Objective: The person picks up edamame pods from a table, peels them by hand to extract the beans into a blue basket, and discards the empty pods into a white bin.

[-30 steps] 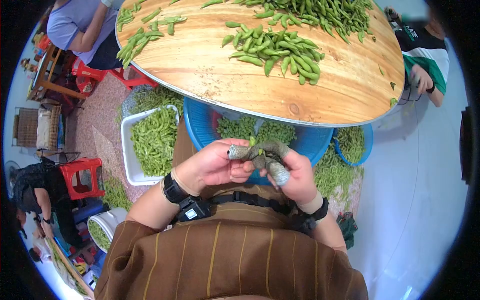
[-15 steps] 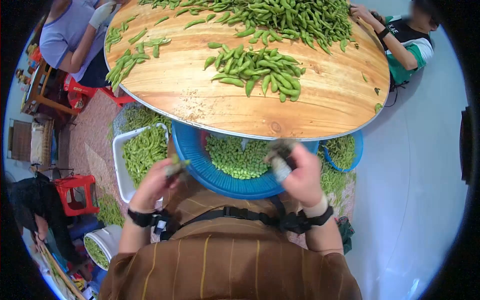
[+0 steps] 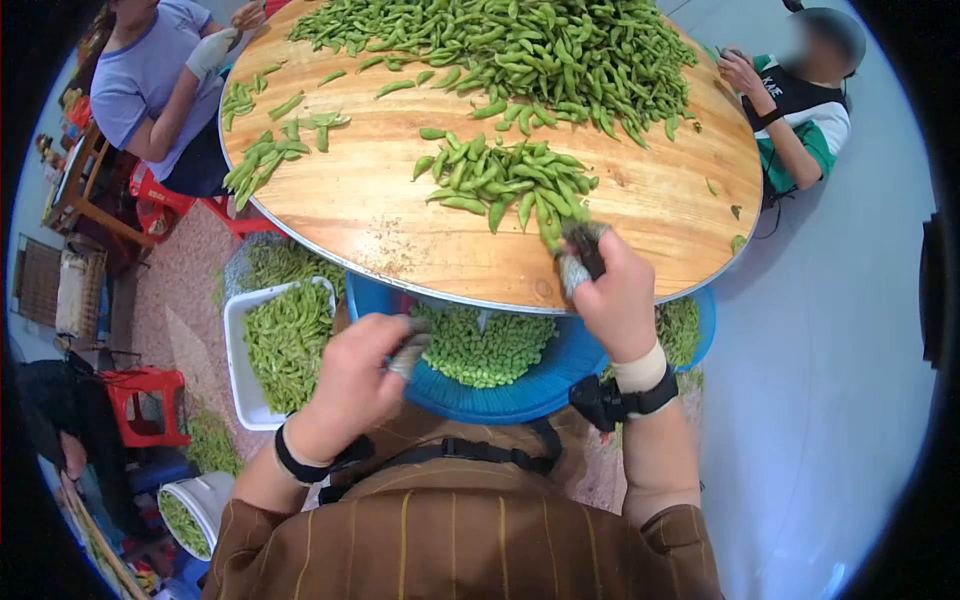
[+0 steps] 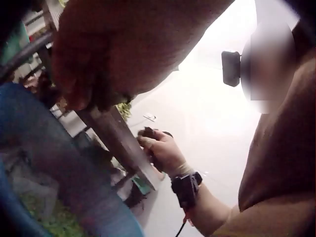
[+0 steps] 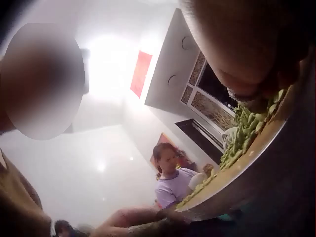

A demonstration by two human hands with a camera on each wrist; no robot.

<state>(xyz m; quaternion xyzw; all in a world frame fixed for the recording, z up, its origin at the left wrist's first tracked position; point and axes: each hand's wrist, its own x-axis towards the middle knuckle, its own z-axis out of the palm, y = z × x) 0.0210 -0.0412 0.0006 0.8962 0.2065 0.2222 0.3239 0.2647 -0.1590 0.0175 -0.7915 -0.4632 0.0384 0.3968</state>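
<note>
My right hand (image 3: 618,290) is at the near edge of a small pile of edamame pods (image 3: 505,180) on the wooden table. Its wrapped thumb and fingers pinch a green pod (image 3: 550,235) at that edge. My left hand (image 3: 365,365), fingers loosely bent and tips wrapped in grey, hovers over the left rim of the blue basin (image 3: 450,405); no pod shows in it. Shelled beans (image 3: 490,350) lie in the basin, below the table edge. In the right wrist view, my right hand (image 5: 242,44) reaches down by the pods.
A large heap of pods (image 3: 520,50) covers the far part of the round table (image 3: 400,240). A white tub (image 3: 240,360) of pods stands left of the basin, near a red stool (image 3: 145,400) and a white bucket (image 3: 205,500). Two people sit across the table.
My hands have come apart from each other. The left hand swung left with a green piece in it and came back without one visible; the right hand moved forward to the pods on the table.
</note>
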